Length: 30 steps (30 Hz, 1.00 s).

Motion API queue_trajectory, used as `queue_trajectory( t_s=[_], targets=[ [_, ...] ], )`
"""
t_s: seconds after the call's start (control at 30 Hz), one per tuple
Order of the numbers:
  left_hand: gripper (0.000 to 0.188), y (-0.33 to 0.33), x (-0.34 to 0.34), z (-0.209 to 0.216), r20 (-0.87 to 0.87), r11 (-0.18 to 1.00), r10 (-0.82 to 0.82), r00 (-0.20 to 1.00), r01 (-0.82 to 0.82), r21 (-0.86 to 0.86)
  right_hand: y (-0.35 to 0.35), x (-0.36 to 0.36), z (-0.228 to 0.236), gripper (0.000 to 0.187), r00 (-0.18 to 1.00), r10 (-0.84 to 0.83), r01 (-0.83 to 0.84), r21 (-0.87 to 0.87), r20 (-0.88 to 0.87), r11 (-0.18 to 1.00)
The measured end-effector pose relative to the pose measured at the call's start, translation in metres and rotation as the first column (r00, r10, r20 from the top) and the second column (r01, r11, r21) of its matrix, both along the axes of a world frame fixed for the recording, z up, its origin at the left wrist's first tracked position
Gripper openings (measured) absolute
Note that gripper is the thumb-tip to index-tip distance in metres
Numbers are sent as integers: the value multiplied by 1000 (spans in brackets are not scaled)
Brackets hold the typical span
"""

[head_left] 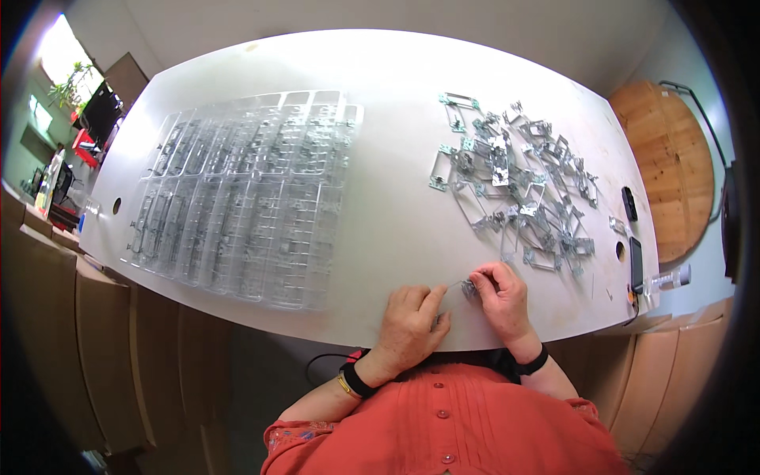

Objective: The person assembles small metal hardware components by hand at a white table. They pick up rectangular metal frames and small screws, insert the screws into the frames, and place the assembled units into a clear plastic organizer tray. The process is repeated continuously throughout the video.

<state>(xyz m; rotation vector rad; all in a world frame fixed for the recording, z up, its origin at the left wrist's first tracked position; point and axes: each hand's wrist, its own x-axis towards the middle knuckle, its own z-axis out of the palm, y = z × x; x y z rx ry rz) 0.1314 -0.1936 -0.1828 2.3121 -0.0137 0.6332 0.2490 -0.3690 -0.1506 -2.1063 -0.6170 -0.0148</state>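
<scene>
Working at 5 o'clock, close to the near edge

Pinching a small metal bracket (469, 290) between thumb and forefinger of the right hand (505, 305), just in from the near rim of the white tabletop (388, 237). Reaching toward it from its 8 o'clock side with the left hand (412, 323), fingers bent, thumb tip apart from forefinger tip; cannot tell whether gripping the thin wire (454, 284) there. Crossing the rim between 5 and 6 with both wrists, in black wristbands (360, 381), with a red shirt (475, 412) close behind.

For moving, leaving a broad strip of white surface from 12 down to 6, between clear compartment trays (327, 178) at 9 and a loose heap of wire-framed metal brackets (500, 168) at 3. Tighter at the right-hand edge: past the heap, lined with a small black oblong (629, 203) at 3, then a round hole (620, 252), a dark rectangular device (636, 265) and a clear plastic bottle (671, 279) toward 4.

Around the table, bounded by a round wooden board (669, 174) at 3, cardboard boxes (103, 348) at 8 and 4, and a green plant (73, 83) beside a bright window (67, 47) at 10.
</scene>
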Motion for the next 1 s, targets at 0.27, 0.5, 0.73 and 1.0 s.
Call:
queue_trajectory(
  t_s=[0.27,0.5,0.73,1.0],
  targets=[
    [50,0,0,-3,38,1000,10,999,-10,-1,0,0,0,5,999,13,-13,-8,53,1000],
    [48,1,0,1,37,1000,1,999,-1,-9,1,-1,2,3,997,26,-24,-34,71,999],
    [47,1,0,2,32,1000,-4,999,4,-16,1,-4,0,10,1000,-6,6,3,0,1000],
    [46,1,0,0,34,1000,6,999,-6,-6,2,-3,7,8,1000,-15,17,-87,26,996]
  ],
)
